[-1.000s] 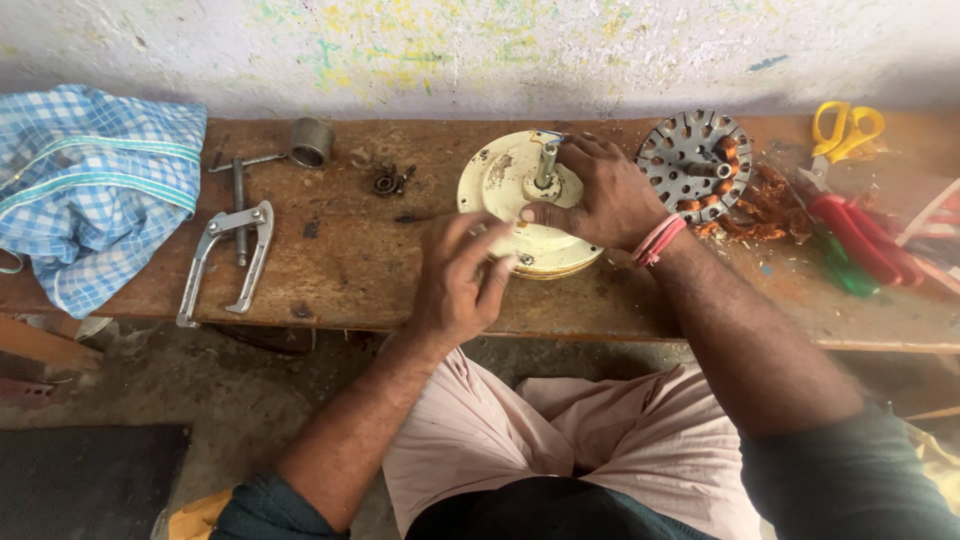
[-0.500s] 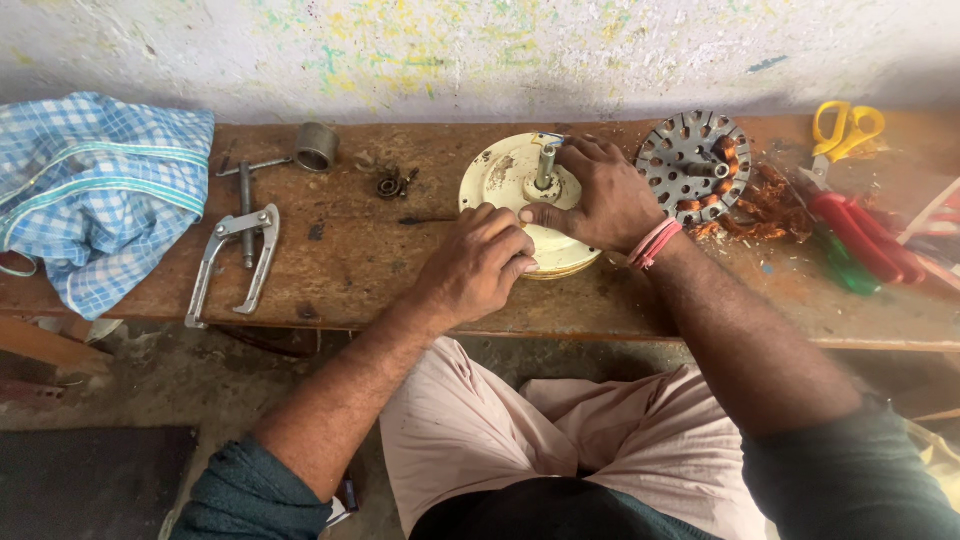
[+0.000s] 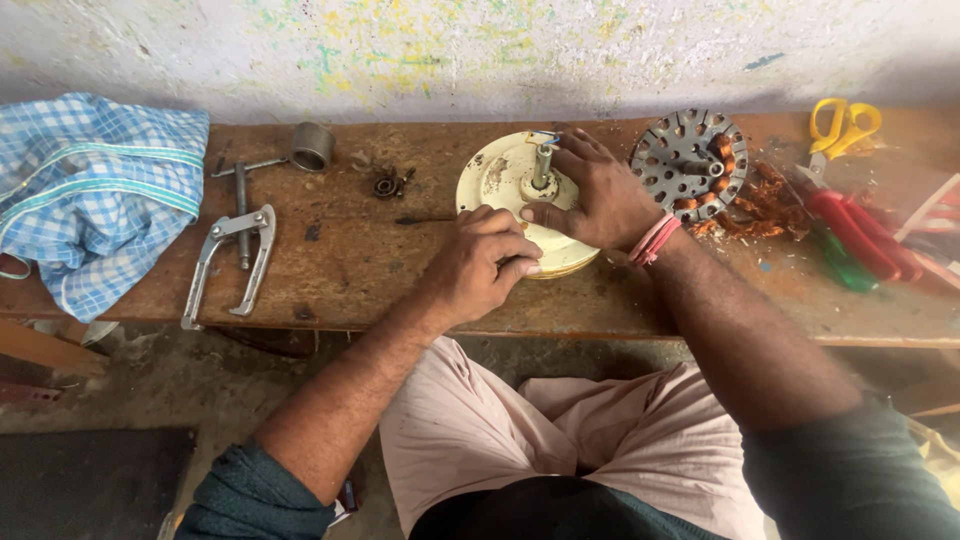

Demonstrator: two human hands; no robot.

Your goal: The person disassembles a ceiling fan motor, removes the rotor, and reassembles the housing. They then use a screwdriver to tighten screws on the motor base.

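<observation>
A round cream motor housing (image 3: 495, 180) with a short metal shaft (image 3: 542, 165) standing up from its middle lies on the worn wooden bench (image 3: 350, 270). My right hand (image 3: 590, 195) rests flat on top of the housing, thumb beside the shaft. My left hand (image 3: 480, 262) is curled against the housing's near rim, fingers closed on its edge. To the right of the housing lies a grey slotted stator disc (image 3: 688, 162) with copper windings.
A metal bearing puller (image 3: 228, 262) and a short steel sleeve (image 3: 311, 146) lie at the left, near a blue checked cloth (image 3: 90, 195). A small dark bearing part (image 3: 388, 183) sits by the housing. Loose copper wire (image 3: 765, 205), red and green handled tools (image 3: 850, 235) and yellow scissors (image 3: 842, 125) crowd the right.
My left hand has slid a little to the right along the housing's near rim and closed tighter. The right hand stays on top of the housing.
</observation>
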